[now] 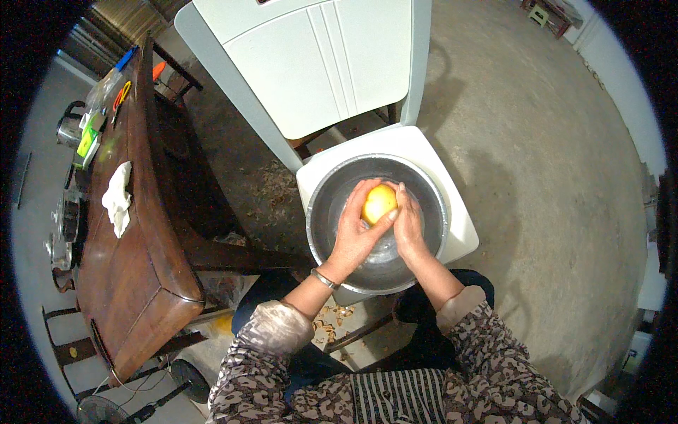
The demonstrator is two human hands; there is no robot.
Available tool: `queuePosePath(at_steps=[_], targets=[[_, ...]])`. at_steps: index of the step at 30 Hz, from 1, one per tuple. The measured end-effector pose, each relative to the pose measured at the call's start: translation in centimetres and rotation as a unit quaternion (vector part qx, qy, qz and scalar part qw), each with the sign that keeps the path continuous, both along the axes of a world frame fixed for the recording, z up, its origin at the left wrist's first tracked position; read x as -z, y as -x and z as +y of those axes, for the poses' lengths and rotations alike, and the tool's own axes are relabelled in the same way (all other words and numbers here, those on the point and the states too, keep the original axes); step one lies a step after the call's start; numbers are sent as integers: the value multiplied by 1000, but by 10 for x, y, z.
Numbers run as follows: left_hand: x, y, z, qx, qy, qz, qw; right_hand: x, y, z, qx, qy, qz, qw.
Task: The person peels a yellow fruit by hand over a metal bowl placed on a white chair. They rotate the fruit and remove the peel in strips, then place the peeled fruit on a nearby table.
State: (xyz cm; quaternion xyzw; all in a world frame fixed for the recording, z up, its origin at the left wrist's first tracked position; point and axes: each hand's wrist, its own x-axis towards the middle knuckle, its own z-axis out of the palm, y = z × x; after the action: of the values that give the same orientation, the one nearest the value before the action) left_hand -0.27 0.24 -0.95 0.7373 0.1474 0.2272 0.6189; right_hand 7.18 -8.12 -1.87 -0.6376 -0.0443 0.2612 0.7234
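A round yellow fruit is cupped between my two hands, over a metal basin. My left hand wraps the fruit's left side, with its thumb along the lower edge. On the right side, the fingers of my right hand rest against the fruit. The basin seems to hold some clear water, and it stands on the seat of a white chair. A metal bangle circles my left wrist.
At the left is a dark wooden table bearing a white cloth, scissors and a green item. The chair's backrest rises ahead. Brown scraps lie below the basin. A fan stands at lower left.
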Motion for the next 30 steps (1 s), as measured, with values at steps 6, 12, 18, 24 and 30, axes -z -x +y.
queuePosePath(at_steps=[6, 12, 18, 24, 30], targets=[[-3, 2, 6, -13, 34, 26, 999, 3, -3, -3, -26, 28, -10, 999], [0, 3, 8, -14, 87, -34, 996, -4, -2, -1, -24, 12, 58, 998], [-6, 4, 5, -30, 87, -34, 995, -14, 0, -1, -118, -72, 220, 966], [-9, 2, 9, -46, 87, -38, 994, -15, 0, -1, -163, -143, 261, 941], [-9, 1, 9, -38, 155, -49, 986, -7, 0, 0, -136, -143, 236, 952]])
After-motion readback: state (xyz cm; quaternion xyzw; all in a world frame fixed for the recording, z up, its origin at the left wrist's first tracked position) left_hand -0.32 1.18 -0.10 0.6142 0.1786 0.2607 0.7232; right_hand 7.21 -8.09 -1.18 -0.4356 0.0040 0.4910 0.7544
